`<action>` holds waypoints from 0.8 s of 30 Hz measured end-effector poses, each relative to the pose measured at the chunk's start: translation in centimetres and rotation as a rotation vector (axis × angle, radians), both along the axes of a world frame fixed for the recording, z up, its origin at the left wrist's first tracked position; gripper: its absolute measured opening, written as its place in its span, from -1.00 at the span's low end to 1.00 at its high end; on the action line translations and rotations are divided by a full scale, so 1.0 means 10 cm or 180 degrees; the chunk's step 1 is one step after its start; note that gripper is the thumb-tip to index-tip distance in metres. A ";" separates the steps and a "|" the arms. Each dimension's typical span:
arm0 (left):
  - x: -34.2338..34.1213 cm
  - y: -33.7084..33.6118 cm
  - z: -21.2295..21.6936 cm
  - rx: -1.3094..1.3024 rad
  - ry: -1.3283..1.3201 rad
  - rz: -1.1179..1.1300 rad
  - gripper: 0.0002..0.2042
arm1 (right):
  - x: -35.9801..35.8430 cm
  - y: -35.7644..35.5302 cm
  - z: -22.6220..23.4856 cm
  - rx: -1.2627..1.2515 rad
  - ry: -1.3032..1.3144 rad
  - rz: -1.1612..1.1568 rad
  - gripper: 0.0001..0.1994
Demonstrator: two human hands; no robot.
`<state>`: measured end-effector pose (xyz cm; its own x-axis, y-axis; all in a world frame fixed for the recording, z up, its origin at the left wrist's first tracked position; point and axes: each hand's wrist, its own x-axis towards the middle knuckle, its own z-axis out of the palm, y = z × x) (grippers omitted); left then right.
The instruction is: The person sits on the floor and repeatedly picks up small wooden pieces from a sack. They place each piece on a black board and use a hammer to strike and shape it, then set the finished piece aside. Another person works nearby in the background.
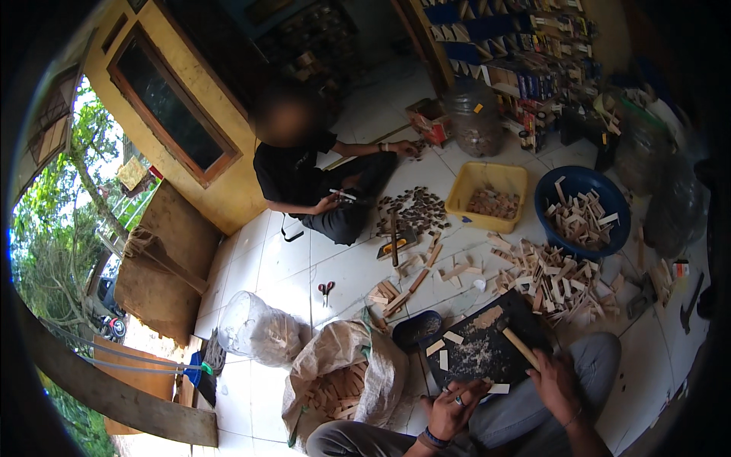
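My right hand (557,383) is closed round a light wooden stick (521,348), slanting up and left over a black board (499,354) by my knees. At the board's near edge my left hand (454,410), with rings on it, has its fingers drawn together. A small pale wood block (499,388) sticks out at its fingertips. Several more pale wood blocks (444,359) lie on the board among sawdust (476,352). Left of my left hand stands a woven sack (384,381) holding many wood pieces (339,390). A small dark tray (417,329) touches the board's far left corner.
A heap of wood pieces (552,278) spreads beyond the board, near a blue basin (548,228) and a yellow tub (487,169). A seated person (297,179) works across the tiles by dark round pieces (415,209). Scissors (326,289) and a stuffed plastic bag (259,327) lie left.
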<state>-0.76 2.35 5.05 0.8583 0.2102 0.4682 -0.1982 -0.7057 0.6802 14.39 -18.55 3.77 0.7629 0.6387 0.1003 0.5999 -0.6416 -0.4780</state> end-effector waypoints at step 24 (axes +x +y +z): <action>-0.01 -0.06 0.10 -0.0067 0.0042 0.0251 -0.59 | -0.13 -0.17 0.15 0.0628 0.0777 0.0076 -0.59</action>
<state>-0.91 1.80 6.00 0.8446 0.2872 0.4518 -0.1335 -0.7043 0.6972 13.04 -20.30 5.27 0.7647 0.6432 0.0398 0.4659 -0.5091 -0.7237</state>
